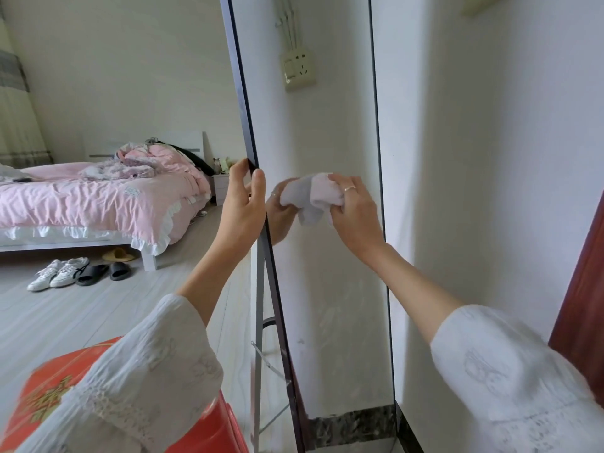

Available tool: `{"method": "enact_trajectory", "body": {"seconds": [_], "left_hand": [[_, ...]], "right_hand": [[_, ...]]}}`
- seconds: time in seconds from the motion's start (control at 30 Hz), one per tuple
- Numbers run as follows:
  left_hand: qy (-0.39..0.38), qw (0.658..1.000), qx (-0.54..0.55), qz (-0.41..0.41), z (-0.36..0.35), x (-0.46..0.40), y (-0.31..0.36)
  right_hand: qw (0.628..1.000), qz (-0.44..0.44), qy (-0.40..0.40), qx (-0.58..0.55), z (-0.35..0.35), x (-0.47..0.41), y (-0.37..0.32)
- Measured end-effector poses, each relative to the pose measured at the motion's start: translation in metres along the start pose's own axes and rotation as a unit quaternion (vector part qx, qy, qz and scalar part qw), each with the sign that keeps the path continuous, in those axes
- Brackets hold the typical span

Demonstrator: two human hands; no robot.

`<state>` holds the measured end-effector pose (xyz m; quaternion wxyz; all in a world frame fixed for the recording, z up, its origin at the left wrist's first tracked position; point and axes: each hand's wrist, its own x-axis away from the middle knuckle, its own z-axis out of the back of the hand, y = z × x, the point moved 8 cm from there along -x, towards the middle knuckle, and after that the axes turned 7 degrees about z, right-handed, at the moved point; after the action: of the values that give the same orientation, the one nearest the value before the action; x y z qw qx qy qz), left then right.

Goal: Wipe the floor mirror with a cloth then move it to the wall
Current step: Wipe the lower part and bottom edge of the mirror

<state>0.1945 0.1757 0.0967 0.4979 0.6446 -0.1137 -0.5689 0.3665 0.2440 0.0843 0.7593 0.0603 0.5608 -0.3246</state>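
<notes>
soft, even daylight fills the room; faint shadows fall on the white wall (490, 158). wide-angle bending curves the edges, and the near sleeves (147, 371) are blurred.

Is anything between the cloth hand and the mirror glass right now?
Nothing visible. The right hand presses the crumpled pink and grey cloth directly against the tall dark-framed floor mirror, while the left hand grips its left frame edge.

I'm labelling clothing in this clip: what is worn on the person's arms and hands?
Both arms wear loose white sleeves, left and right, of crinkled fabric with faint embroidered patterns and wide cuffs. The right hand has a thin ring on one finger. The left hand shows none.
</notes>
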Motion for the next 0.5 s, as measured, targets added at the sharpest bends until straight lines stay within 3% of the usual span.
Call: {"method": "enact_trajectory", "body": {"seconds": [0.13,0.3,0.4,0.5], "left_hand": [[-0.009,0.999,-0.042,-0.009,0.002,-0.007,-0.002],[0.007,0.999,-0.036,-0.006,-0.001,-0.005,0.004],[0.015,0.999,-0.029,0.006,-0.001,-0.003,0.003],[0.019,0.999,-0.036,0.019,-0.002,0.000,0.003]], "right_hand": [[0.998,0.058,0.008,0.022,-0.018,0.014,-0.020],[0.986,0.125,-0.113,-0.010,-0.042,0.088,-0.011],[0.956,0.099,-0.276,0.010,-0.061,0.124,0.010],[0.907,-0.006,-0.421,0.031,-0.063,0.133,0.032]]}}
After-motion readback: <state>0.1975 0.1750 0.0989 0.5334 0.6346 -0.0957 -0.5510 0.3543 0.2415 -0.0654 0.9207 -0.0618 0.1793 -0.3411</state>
